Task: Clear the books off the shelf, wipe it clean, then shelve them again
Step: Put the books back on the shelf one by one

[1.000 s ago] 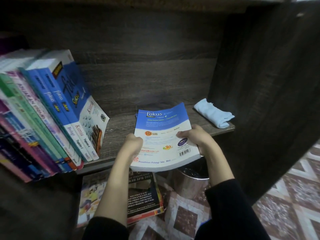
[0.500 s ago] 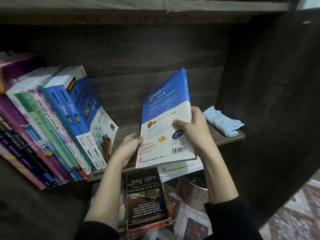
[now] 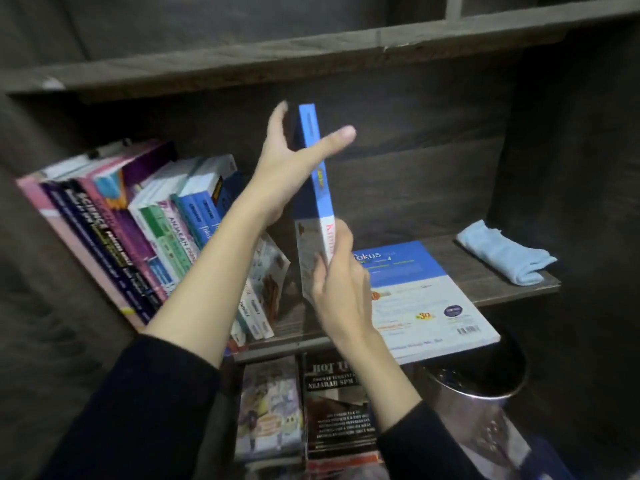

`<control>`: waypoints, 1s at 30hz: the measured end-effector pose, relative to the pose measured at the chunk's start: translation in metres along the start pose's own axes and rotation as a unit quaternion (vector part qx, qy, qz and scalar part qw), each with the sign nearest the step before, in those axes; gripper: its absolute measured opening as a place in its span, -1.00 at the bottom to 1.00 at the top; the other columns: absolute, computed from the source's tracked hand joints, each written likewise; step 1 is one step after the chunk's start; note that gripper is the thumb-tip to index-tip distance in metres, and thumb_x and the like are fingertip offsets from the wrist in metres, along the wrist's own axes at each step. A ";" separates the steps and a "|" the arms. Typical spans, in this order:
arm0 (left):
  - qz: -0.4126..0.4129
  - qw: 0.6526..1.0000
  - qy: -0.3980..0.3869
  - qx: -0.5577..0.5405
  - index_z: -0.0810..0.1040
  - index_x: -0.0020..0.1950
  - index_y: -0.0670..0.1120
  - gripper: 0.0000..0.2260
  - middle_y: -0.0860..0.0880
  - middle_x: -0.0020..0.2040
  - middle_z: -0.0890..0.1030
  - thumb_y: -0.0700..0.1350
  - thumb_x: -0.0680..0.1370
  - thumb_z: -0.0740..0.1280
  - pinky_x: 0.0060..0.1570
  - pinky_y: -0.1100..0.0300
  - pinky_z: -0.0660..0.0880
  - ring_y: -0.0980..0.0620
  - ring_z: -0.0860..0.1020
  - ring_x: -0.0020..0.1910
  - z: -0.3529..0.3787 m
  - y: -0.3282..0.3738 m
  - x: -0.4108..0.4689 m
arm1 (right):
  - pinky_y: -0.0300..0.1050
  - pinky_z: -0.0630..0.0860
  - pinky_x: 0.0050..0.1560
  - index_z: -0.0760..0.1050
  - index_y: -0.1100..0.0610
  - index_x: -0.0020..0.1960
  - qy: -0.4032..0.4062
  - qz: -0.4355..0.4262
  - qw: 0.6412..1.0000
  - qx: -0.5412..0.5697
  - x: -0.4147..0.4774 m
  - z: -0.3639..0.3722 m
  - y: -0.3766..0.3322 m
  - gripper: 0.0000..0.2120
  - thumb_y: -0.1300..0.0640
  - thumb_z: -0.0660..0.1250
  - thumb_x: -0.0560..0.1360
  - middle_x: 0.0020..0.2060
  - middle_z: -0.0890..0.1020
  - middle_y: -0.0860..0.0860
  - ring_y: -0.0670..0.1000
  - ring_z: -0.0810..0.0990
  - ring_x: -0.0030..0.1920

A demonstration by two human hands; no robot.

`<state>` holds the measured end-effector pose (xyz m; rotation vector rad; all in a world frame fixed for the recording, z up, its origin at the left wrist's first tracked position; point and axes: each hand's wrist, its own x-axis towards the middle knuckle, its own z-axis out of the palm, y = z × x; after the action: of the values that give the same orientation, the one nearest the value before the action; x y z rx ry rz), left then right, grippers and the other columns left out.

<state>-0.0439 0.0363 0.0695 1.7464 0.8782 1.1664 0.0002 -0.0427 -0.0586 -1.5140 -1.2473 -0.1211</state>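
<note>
I hold the book (image 3: 326, 202) upright over the shelf (image 3: 485, 282), spine toward me and long axis nearly vertical. My right hand (image 3: 337, 275) grips its lower end. My left hand (image 3: 287, 168) is spread at the top, fingers flat along the left cover and thumb across the spine. The leaning row of books (image 3: 156, 230) lies to the left, on my left hand's side, so I judge the book goes that way.
</note>
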 end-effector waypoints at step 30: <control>0.195 0.838 0.104 0.499 0.33 0.31 -0.13 -0.63 -0.06 0.41 0.36 -0.12 0.53 0.29 0.45 0.07 -0.20 -0.03 0.01 0.53 -0.081 -0.052 -0.065 | 0.14 0.47 -0.05 -0.11 -0.15 0.31 -0.190 -0.054 0.977 0.075 -0.044 0.094 0.014 -0.42 0.15 0.20 0.52 0.38 0.41 0.12 0.36 0.56 -0.01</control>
<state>-0.1463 0.0213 0.0163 2.7762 1.4803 1.2619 -0.0574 0.0051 -0.1322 -1.3764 -1.6049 0.1975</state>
